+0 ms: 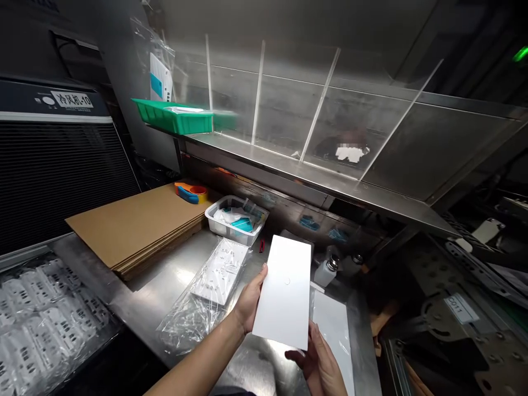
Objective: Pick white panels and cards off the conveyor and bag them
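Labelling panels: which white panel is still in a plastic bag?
The bagged white panel lying on the steel table, left of both hands. The held panel is bare, gripped by left hand and right hand.

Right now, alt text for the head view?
Both hands, left hand and right hand, hold a white panel over a steel bench. A bagged part, cardboard and a bin lie behind.

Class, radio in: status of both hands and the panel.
Left hand and right hand grip white panel, raised. Bagged part lies beside, apart.
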The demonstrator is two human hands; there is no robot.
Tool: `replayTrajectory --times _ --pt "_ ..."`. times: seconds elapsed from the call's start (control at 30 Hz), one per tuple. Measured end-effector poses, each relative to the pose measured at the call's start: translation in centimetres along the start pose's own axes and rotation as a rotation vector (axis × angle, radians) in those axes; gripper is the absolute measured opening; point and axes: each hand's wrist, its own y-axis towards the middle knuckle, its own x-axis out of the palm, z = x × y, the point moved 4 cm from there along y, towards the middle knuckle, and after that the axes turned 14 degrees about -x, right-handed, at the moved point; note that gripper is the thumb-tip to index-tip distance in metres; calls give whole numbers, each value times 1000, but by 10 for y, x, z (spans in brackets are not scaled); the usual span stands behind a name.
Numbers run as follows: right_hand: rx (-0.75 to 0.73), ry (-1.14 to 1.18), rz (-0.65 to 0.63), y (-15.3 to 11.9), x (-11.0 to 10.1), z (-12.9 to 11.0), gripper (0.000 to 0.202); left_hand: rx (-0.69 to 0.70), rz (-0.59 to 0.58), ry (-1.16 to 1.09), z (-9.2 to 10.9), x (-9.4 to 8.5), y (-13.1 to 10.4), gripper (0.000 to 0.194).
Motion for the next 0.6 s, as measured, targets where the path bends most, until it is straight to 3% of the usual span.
replayTrajectory --times 0.17,0.33,0.43,0.5,0.6 --pt "32 -65 126 4 -11 2 33 -24 -11 9 -2 -2 -1 58" --pt "60 -51 137 6 -17 12 30 -36 2 14 -1 -8 -3 60" --pt "43 -162 111 5 -16 6 35 -28 29 19 -1 -10 -3 60" --pt "-60 -381 103 5 -13 -7 42 -11 67 27 -1 -11 -2 58" --pt "-418 -921 36 6 0 -37 46 -2 118 65 -2 -12 -2 57"
